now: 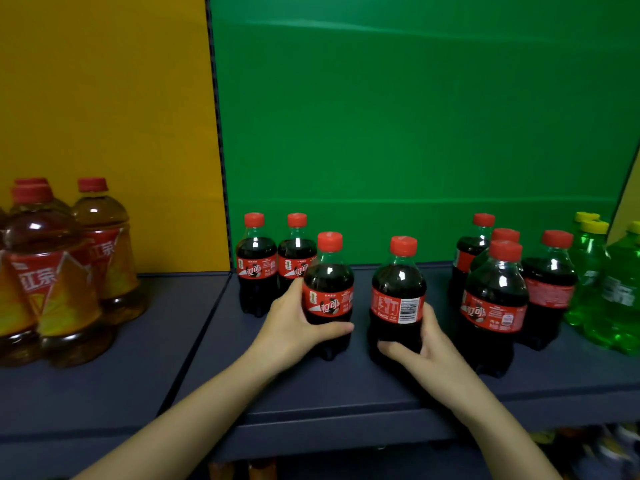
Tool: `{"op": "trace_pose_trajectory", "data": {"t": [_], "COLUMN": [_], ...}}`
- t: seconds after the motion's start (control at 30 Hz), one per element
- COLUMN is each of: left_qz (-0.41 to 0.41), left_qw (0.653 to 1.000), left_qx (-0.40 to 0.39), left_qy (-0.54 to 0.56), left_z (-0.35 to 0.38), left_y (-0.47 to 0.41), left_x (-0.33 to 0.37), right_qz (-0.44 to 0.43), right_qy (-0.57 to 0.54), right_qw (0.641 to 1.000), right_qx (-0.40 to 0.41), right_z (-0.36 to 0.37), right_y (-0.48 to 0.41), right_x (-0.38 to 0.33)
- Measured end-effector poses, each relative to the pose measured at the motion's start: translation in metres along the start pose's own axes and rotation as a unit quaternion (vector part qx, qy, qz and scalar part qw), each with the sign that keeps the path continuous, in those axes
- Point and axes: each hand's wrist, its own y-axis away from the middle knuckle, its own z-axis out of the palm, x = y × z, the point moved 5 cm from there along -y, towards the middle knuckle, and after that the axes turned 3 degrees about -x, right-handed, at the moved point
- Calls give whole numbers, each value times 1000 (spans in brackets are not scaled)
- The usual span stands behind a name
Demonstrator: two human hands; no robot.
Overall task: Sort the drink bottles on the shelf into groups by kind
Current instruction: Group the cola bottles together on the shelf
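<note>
Taking the divider post (218, 133) between the yellow and green back panels as our reference, we record both hands at the shelf (311, 393) to its right. The left hand (294, 323) is clamped round the lower body of the nearer cola bottle (328, 292), thumb laid across the front below the label; its fingers pass behind the bottle and are hidden. Further right of the post, the right hand (419, 344) grips the barcode cola bottle (398, 296) likewise, thumb in front, fingers out of sight behind. Both bottles are upright; whether their bases rest on the shelf we cannot tell.

Just right of the post, at the back, stands the back pair of cola bottles (257, 268), the second partly masked by the left hand and its bottle. Well right of the post is the cola cluster (495, 306) of four, one showing little beyond its cap. Farthest right, the green soda bottles (609, 296) are cut by the frame edge, count uncertain. Left of the post, the tea bottles (52, 282) overlap and are likewise cropped. Below the shelf, right of the post, the lower goods (588, 448) are too blurred to identify.
</note>
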Motion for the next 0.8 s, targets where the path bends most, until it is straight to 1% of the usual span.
{"op": "trace_pose_trajectory", "data": {"t": [0.1,0.27,0.4,0.53,0.67,0.73,0.8], "left_qz": [-5,-10,-10,-4,-8,-11,-14], "left_qw": [1000,996,993,991,990,990,992], "left_qx": [29,79,106,121,133,129,120], "left_qy": [-10,-30,-47,-53,-50,-47,-42], "left_z": [-22,-57,-74,-80,-87,-88,-89], "left_y": [16,27,27,27,29,29,29], "left_x": [-4,-10,-15,-19,-26,-28,-30], "right_qz": [-17,-42,-69,-71,-62,-69,-85], "right_qy": [10,92,108,100,77,68,55], "right_qw": [1000,991,984,984,988,989,992], "right_qx": [-3,85,121,127,123,110,79], "right_z": [1,20,47,72,88,93,96], "right_y": [-4,-14,-23,-38,-45,-46,-46], "right_x": [-10,-31,-49,-60,-57,-53,-51]}}
